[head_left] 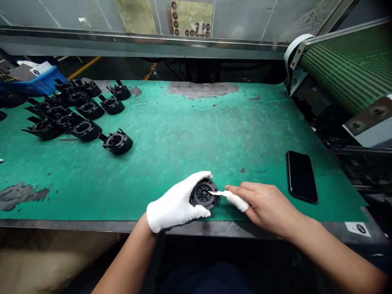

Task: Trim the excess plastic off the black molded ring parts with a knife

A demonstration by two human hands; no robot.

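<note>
My left hand (179,202), in a white glove, is wrapped round a round black plastic part (204,193) near the front edge of the table. Ribs and rings show on the part's upward face. My right hand (260,203) is bare apart from a white wrap on the thumb. It grips a small knife (219,193) with a pale pointed blade. The blade's tip lies over the middle of the black part; whether it touches cannot be made out. The knife's handle is mostly hidden by my fingers.
Several black cup-shaped parts (118,141) stand at the left of the green table mat (196,139), by a blue bin (45,83). A black phone (302,177) lies at the right. A green conveyor belt (352,61) slopes beyond it.
</note>
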